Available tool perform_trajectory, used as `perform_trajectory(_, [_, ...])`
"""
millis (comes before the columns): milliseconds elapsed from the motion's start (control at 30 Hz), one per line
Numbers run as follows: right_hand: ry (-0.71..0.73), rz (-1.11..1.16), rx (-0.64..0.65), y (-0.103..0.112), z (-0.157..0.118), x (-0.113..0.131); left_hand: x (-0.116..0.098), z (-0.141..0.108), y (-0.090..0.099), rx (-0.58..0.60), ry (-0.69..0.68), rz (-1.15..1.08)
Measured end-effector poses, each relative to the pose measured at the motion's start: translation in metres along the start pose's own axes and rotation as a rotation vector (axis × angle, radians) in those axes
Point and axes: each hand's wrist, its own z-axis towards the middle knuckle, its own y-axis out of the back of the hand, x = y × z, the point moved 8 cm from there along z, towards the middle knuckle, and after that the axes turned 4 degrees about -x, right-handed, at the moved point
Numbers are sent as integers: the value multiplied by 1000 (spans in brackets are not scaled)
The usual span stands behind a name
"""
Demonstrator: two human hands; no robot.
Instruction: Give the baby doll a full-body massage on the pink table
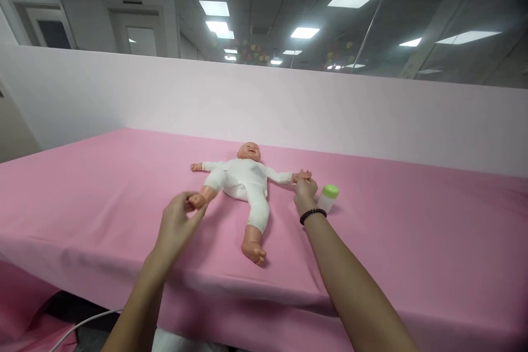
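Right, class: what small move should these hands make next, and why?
On the doll, perhaps ease the held foot and doll hand closer together: the left hand holds the foot, the right hand the doll hand, on opposite sides, spread wide apart.

Your head camera looks forward and down across the nearby pink table [412,242] toward the white partition [289,102].

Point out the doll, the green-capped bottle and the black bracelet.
Doll [246,175]: head view, on its white torso.
Green-capped bottle [327,202]: head view, on its body below the cap.
Black bracelet [313,212]: head view, on its beads.
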Motion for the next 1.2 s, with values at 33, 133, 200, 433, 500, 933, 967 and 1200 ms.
perform_trajectory(33, [52, -12, 11, -5, -7, 13, -15, 14, -7, -14, -63, -5])
perform_trajectory(133, [395, -110, 235, -37, -45, 64, -53, 55, -50, 104, -209, 30])
perform_trajectory(200, [625, -230, 449, -60, -80, 85, -68, 72, -81, 190, -282, 85])
perform_trajectory(433, [481, -193, 328, -50, -65, 71, -59, 58, -62, 210, -211, 9])
perform_trajectory(500, [233, -104, 125, -27, -34, 44, -44, 33, -33, 199, -117, -53])
perform_trajectory(933, [420, -111, 251, -43, -50, 64, -53, 59, -52, 175, -196, 3])
perform_trajectory(967, [573, -177, 357, -54, -68, 75, -61, 67, -66, 197, -229, 28])
perform_trajectory(1200, [721, -289, 470, -61, -90, 81, -68, 58, -78, 238, -244, -4])
